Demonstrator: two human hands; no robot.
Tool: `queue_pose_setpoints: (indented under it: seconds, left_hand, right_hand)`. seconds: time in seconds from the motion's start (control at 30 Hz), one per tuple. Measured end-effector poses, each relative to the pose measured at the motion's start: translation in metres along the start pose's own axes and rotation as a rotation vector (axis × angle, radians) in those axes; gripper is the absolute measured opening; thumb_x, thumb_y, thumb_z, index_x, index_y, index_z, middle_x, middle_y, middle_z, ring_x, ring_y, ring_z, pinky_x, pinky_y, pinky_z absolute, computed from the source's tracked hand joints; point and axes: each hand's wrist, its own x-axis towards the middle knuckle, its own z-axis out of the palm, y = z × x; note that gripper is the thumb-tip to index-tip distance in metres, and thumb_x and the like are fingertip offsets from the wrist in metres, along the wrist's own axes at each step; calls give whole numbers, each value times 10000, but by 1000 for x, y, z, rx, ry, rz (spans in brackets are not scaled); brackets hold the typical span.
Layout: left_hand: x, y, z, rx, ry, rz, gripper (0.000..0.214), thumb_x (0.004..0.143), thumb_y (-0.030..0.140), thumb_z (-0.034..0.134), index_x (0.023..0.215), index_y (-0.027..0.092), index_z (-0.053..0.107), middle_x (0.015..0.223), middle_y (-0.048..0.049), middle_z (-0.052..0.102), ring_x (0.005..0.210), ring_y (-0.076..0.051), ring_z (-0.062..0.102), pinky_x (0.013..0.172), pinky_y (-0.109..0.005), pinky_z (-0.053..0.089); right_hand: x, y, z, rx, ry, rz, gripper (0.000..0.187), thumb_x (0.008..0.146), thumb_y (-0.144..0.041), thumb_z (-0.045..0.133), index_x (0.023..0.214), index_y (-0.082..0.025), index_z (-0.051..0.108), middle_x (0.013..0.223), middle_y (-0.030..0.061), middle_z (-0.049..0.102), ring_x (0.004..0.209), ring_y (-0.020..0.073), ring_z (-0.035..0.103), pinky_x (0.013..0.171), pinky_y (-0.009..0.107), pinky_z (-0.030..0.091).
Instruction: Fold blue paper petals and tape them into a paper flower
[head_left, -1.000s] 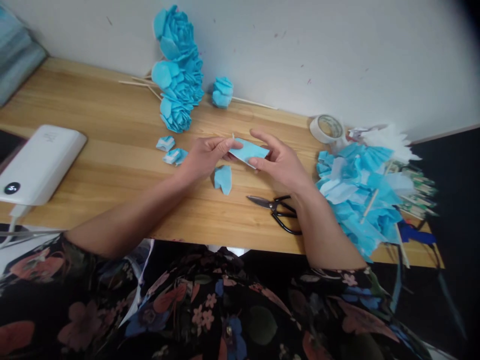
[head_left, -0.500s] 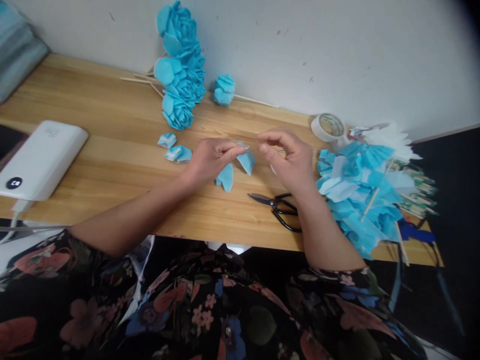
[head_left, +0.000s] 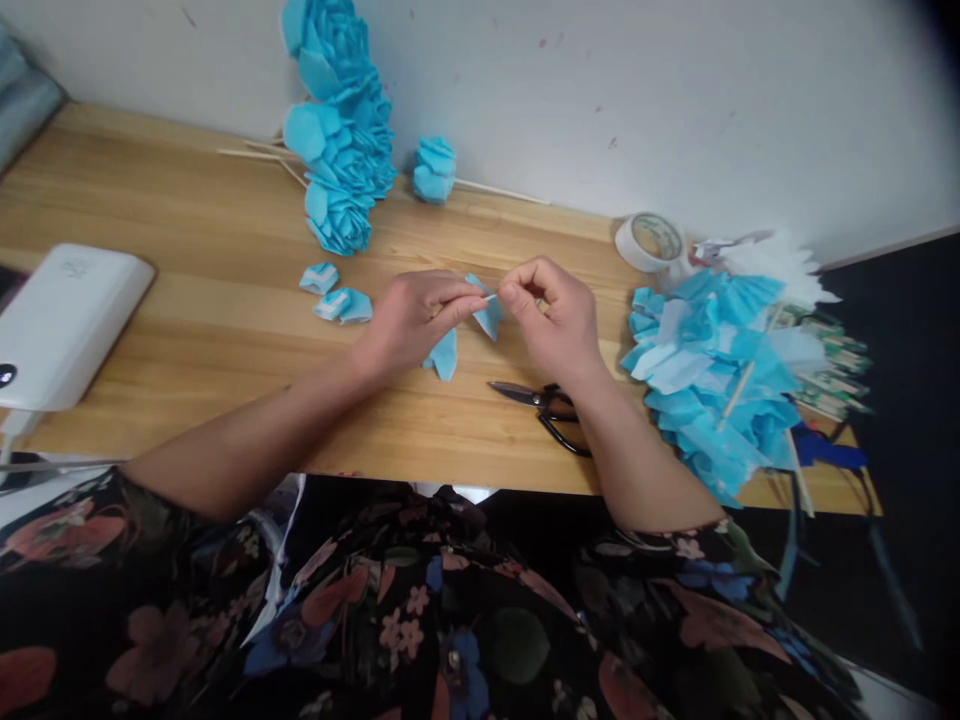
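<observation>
My left hand point(head_left: 409, 318) and my right hand point(head_left: 551, 318) meet above the middle of the wooden table point(head_left: 187, 260). Both pinch a small folded piece of light blue paper point(head_left: 486, 310) between thumb and fingers; a thin stick end shows between the fingertips. Another small blue paper piece point(head_left: 444, 355) lies on the table just under my left hand. Black scissors point(head_left: 544, 410) lie shut near my right wrist.
Finished blue paper flowers point(head_left: 337, 120) on sticks lean against the wall at the back. Two small folded pieces point(head_left: 334, 295) lie left of my hands. A tape roll point(head_left: 649, 242) and a heap of blue and white paper point(head_left: 720, 370) sit right. A white power bank point(head_left: 64, 320) lies far left.
The blue paper was held flat and wide between both hands; now it is folded small and my right hand has closed in to pinch it beside my left fingertips.
</observation>
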Motion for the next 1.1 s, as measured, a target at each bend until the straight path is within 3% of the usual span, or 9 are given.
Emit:
queue_pose_setpoints:
  seconds: [0.13,0.27,0.37,0.5,0.63,0.73,0.83,0.97,1.1]
  left_hand:
    - [0,-1,-3,20,38,-29,289,993,457,666,894,255,847,979,-61,850,926,-224,767,908,-338,558]
    - [3,-6,-4,13,61,-77,246,967,372,688,1078,239,863,1132,-73,858,1028,-235,786,976,-336,564]
    - [6,-15,-4,60,48,-93,256,947,307,690,1135,241,851,1134,-52,857,1036,-235,783,962,-337,563]
    - [9,-26,-4,63,66,-39,263,971,307,647,1121,234,850,1160,-67,853,1074,-246,769,1016,-376,545]
    - [12,-27,-5,26,87,-60,201,966,273,662,1035,235,847,1120,-52,850,1104,-248,761,1058,-396,529]
    - [16,-23,-4,-9,119,-130,161,934,170,697,941,235,844,1056,-45,838,1105,-251,759,1053,-386,513]
    - [19,-21,-3,9,125,-139,216,933,68,684,994,205,838,1038,-15,822,1014,-196,732,999,-352,498]
    - [22,-21,-2,68,107,-172,303,952,8,670,1141,202,805,989,58,774,891,-96,611,924,-287,459]
    - [23,-19,-3,103,75,-212,319,966,-11,664,1161,212,781,940,90,732,861,-82,530,898,-263,422]
  right_hand:
    - [4,17,-2,34,84,80,613,964,-845,503,824,-252,559,732,-35,540,686,133,492,693,310,447]
    - [4,18,-3,30,99,65,631,974,-866,445,810,-262,530,722,-32,527,682,137,496,697,321,455]
    - [2,1,-6,-54,113,28,616,1004,-843,408,796,-276,527,724,-18,545,679,154,513,694,341,477]
    - [-8,-44,-19,-181,158,-82,572,1057,-739,436,720,-278,470,674,-2,521,649,175,520,679,379,466]
    - [-40,-96,-35,-234,-49,-125,456,1078,-596,547,748,-286,598,689,0,659,656,178,609,692,375,506]
    - [-81,-114,-37,-112,-292,-145,357,1036,-475,696,740,-277,658,665,-26,713,617,143,667,619,313,511]
    - [-132,-107,-24,97,-415,-161,209,1028,-334,732,838,-254,697,725,-34,777,623,110,715,599,242,532]
    - [-191,-75,5,118,-464,62,187,1048,-353,687,907,-240,736,814,14,833,676,150,773,639,252,587]
    - [-220,-37,32,176,-427,397,229,1024,-224,585,1070,-238,809,1038,66,873,900,202,835,853,335,661]
